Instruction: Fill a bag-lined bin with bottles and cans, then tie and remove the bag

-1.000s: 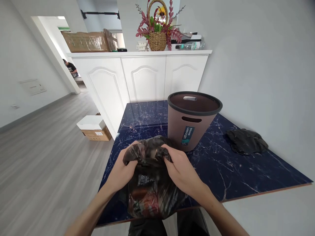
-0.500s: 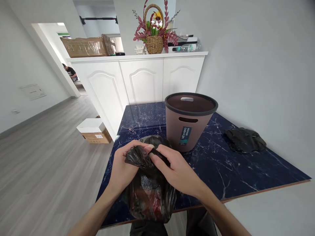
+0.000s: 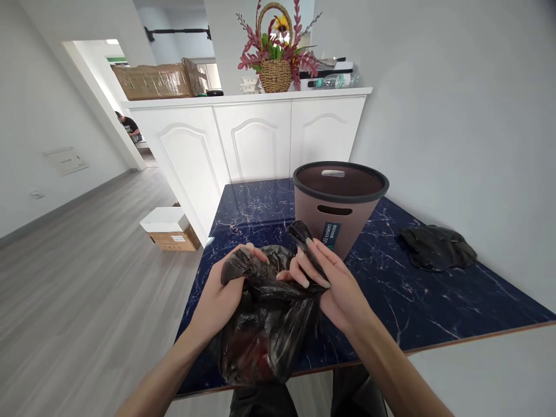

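Observation:
A filled black garbage bag (image 3: 260,341) rests at the table's near edge, with something reddish showing faintly through its thin plastic. My left hand (image 3: 223,289) is closed round one gathered side of the bag's mouth. Across from it, my right hand (image 3: 324,272) grips the other side, and a twisted end of plastic sticks up past its fingers. Between the two hands the plastic is stretched. Just behind my right hand stands an upright brownish-pink garbage bin (image 3: 310,217) with a dark rim and handle slots. No liner shows inside the bin.
Another crumpled black plastic bag (image 3: 436,248) lies on the dark blue marbled table (image 3: 373,307) to the right, near the wall. White cabinets (image 3: 254,145) behind carry a flower basket (image 3: 275,75) and a wrapped carton (image 3: 152,81). Boxes (image 3: 169,231) sit on the floor. A person (image 3: 129,126) is beyond the doorway.
My hands were close together at the bunched bag top. My right hand has moved right and up, pulling its part of the plastic away from my left hand.

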Demonstrator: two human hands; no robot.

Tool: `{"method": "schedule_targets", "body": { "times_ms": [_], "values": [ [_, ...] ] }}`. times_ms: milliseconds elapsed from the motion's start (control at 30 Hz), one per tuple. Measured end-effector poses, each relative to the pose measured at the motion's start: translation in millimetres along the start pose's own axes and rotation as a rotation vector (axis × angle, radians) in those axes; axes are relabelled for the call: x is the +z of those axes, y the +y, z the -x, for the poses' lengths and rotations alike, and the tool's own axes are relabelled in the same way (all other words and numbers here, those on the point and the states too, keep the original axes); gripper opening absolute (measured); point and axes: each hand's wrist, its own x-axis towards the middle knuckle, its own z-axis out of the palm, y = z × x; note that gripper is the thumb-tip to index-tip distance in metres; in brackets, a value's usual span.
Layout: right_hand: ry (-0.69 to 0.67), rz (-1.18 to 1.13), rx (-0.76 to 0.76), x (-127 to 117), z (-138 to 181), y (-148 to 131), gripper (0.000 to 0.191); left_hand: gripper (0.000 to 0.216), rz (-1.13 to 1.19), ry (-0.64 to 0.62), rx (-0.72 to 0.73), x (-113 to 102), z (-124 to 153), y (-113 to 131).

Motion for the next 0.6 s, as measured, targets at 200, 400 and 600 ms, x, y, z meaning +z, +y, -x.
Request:
{"method": "schedule_targets", "body": {
  "times_ms": [200,400,600],
  "values": [
    [-0.088,0.092,0.083,7,0,0,0.041,0.03,0.071,-0.122,-0.064,-2,0,3],
    [0.075,0.257,0.171,25,2,5,0.038,0.022,-0.15,-0.011,0.114,-8,9,13],
    [-0.164,0.563,0.204,41,11,11,0.066,0.031,-0.501,-0.024,0.304,-22,24,31]
  ]
}}
